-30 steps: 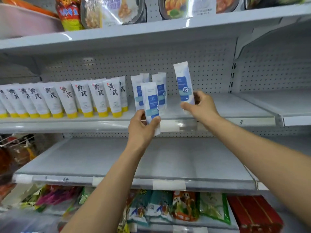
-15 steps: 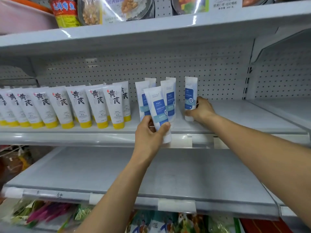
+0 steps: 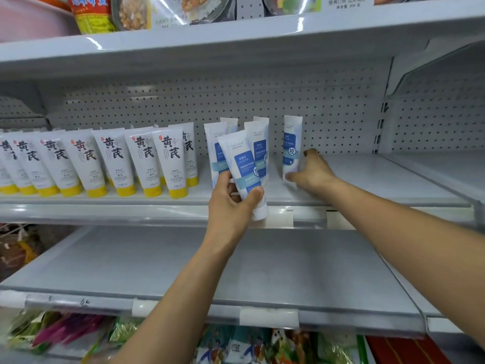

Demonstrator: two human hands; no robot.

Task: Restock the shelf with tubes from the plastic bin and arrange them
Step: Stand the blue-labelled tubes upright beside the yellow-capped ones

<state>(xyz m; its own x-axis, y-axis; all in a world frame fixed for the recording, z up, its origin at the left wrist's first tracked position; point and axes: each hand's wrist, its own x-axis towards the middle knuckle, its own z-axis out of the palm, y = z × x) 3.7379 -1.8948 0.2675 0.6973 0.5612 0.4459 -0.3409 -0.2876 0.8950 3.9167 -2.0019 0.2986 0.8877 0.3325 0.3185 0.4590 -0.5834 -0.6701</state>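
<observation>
My left hand (image 3: 232,203) grips a white tube with a blue label (image 3: 242,169), cap down, in front of the middle shelf's edge (image 3: 131,210). Behind it stand several more blue-label tubes (image 3: 258,145) upright on that shelf. Further right, my right hand (image 3: 312,172) holds the lower part of another blue-label tube (image 3: 290,145), which stands upright on the shelf, thumb at its base and fingers behind it. To the left runs a row of white tubes with yellow caps (image 3: 115,164). The plastic bin is out of sight.
The middle shelf is bare to the right of my right hand (image 3: 380,177). A wide bare shelf (image 3: 262,271) lies below. Food packs sit on the top shelf (image 3: 183,9), snack bags on the bottom one (image 3: 262,345). A pegboard wall (image 3: 328,114) backs the shelf.
My right hand lowered its tube from the air and stood it on the shelf to the right of the blue group. My left hand has kept its tube at the shelf's front.
</observation>
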